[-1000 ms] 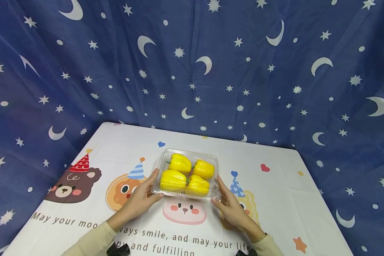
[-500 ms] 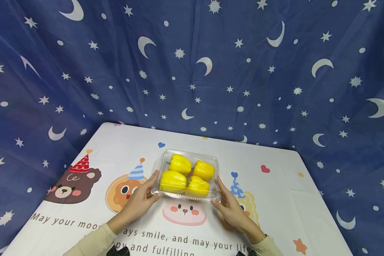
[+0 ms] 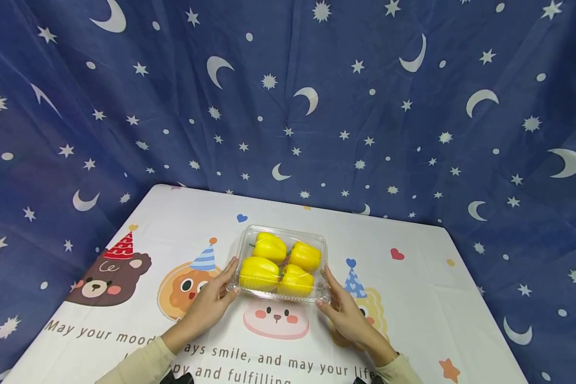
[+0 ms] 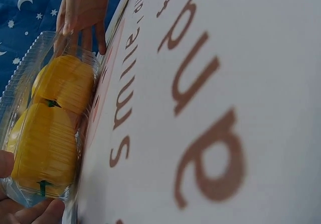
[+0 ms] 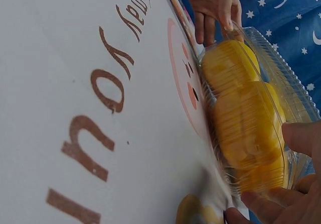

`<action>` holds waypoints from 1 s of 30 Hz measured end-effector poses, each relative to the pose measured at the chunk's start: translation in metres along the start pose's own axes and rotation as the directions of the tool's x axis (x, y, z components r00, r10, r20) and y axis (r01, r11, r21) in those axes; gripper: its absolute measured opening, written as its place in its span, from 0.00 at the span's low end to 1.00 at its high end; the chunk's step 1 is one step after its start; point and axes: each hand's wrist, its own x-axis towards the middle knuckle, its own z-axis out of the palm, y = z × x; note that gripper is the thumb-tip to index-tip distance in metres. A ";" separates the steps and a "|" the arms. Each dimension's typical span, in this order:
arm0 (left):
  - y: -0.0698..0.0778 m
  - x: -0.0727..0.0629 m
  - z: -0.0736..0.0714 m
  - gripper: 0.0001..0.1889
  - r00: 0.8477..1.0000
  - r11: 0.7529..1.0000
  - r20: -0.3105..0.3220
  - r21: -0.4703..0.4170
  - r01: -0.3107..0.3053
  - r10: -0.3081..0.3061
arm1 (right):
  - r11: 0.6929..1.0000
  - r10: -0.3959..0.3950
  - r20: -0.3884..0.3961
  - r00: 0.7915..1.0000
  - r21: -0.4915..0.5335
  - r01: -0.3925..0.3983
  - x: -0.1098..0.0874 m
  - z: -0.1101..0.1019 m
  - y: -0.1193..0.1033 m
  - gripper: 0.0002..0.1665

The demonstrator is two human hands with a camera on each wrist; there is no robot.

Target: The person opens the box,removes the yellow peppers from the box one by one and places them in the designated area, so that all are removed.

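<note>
A clear plastic clamshell box [image 3: 293, 230] stands at the middle of the table, its lid over several yellow bell peppers [image 3: 259, 273] with green stems. My left hand [image 3: 206, 305] grips the box's left end, thumb at the near left corner. At the opposite end, my right hand [image 3: 349, 314] holds it with the thumb near the front right corner and fingers along the side. From the left wrist view, the peppers [image 4: 47, 143] show through the ribbed wall close over the cloth. In the right wrist view, the thumb and fingers of the right hand [image 5: 296, 201] bracket the box's end.
A white tablecloth [image 3: 413, 277] with cartoon animals and brown lettering covers the table. Behind and at both sides hangs a blue curtain [image 3: 288, 106] with moons and stars. Dark wrist straps [image 3: 177, 377] show at the bottom edge.
The box and right hand stay almost in place. The left thumb has drawn back slightly toward the left at the box's corner.
</note>
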 end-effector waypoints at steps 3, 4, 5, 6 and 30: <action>-0.001 0.000 0.002 0.35 1.000 1.000 -0.012 0.021 -0.014 0.014 | 1.000 -0.009 -0.001 1.000 -0.005 0.009 -0.001 0.000 0.001 0.50; -0.001 0.000 0.002 0.35 1.000 1.000 -0.014 0.024 -0.016 0.017 | 1.000 -0.010 -0.001 1.000 -0.005 0.010 -0.001 0.000 0.002 0.50; -0.001 0.000 0.003 0.35 1.000 1.000 -0.017 0.022 -0.020 0.020 | 1.000 -0.013 -0.001 1.000 -0.007 0.013 -0.001 0.000 0.003 0.50; -0.001 0.000 0.003 0.34 1.000 1.000 -0.019 0.021 -0.022 0.023 | 1.000 -0.014 0.000 1.000 -0.006 0.014 -0.001 0.000 0.003 0.50; 0.007 -0.005 0.004 0.32 0.998 0.999 -0.051 0.039 -0.030 0.032 | 1.000 0.006 -0.015 1.000 -0.030 -0.006 -0.001 0.003 0.005 0.50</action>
